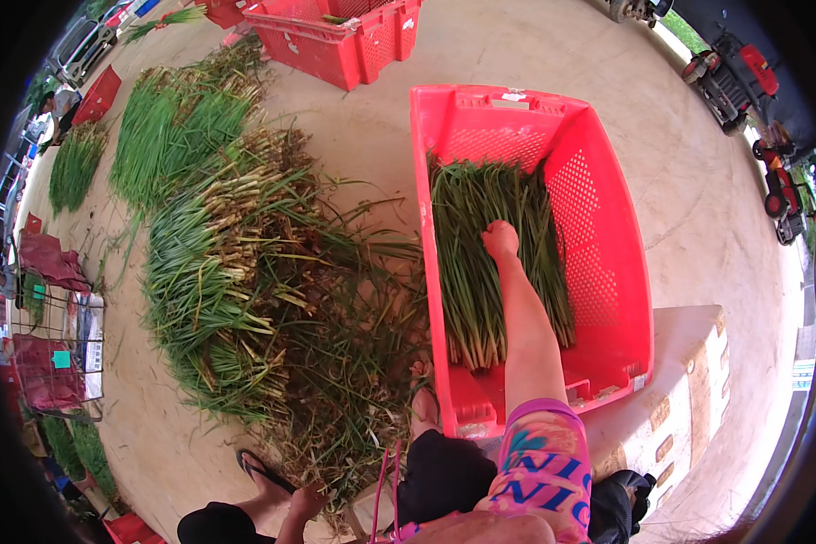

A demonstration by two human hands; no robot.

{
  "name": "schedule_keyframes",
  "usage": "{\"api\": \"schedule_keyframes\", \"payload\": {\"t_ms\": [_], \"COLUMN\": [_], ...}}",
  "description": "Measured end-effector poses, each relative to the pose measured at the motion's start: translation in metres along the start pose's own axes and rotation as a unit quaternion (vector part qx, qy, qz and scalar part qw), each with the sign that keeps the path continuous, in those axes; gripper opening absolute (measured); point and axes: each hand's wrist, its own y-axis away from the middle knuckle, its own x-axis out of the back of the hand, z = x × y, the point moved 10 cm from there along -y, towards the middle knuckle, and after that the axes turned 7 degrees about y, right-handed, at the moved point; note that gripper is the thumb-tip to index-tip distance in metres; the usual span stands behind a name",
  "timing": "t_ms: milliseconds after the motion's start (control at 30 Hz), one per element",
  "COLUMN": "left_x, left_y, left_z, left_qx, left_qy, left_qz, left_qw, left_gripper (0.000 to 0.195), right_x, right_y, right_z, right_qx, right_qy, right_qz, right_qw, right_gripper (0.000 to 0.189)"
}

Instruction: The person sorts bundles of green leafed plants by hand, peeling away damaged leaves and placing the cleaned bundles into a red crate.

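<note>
A red plastic crate (598, 224) with perforated walls stands tilted before me, its near side against a white foam box (680, 381). Long Chinese chives (469, 272) lie in it side by side, pale ends towards me. My right hand (502, 239) rests on these leaves with its fingers curled in; no stalk shows clearly inside the fist. Down by my left foot, my left hand (307, 502) hangs beside a heap of brown and green trimmings (353, 381); its fingers are partly hidden. Left of the crate lies a thick stack of chives (204, 265), pale ends towards the heap.
More chives (177, 129) lie farther off on the concrete floor (353, 129), near another red crate (333, 47). A wire basket (58, 347) stands at left. Another person (61, 109) is at far left. Small red machines (738, 81) line the right side.
</note>
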Motion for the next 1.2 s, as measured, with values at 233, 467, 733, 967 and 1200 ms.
{"api": "schedule_keyframes", "payload": {"t_ms": [233, 467, 733, 967, 1200], "left_x": [-0.004, -0.014, -0.001, -0.004, -0.002], "left_y": [-0.009, -0.014, -0.011, -0.01, -0.013], "left_z": [-0.007, -0.018, -0.011, 0.01, 0.001], "left_qx": [-0.004, 0.011, -0.003, -0.044, -0.057], "left_qy": [-0.01, 0.033, 0.035, 0.029, 0.038], "left_qz": [0.013, 0.004, 0.013, 0.027, 0.037], "left_qw": [1.0, 0.999, 0.999, 0.998, 0.997], "left_gripper": [0.047, 0.046, 0.049, 0.043, 0.04], "right_x": [-0.009, -0.022, 0.018, 0.017, -0.009], "right_y": [-0.017, -0.026, -0.013, 0.071, 0.13], "right_z": [-0.018, -0.002, -0.013, -0.012, 0.014], "right_qx": [0.037, 0.003, 0.014, 0.008, 0.18], "right_qy": [0.017, 0.004, -0.016, -0.182, 0.269], "right_qz": [-0.003, -0.008, 0.031, -0.309, -0.185], "right_qw": [0.999, 1.0, 0.999, 0.933, 0.928], "right_gripper": [0.018, 0.022, 0.021, 0.018, 0.025]}}
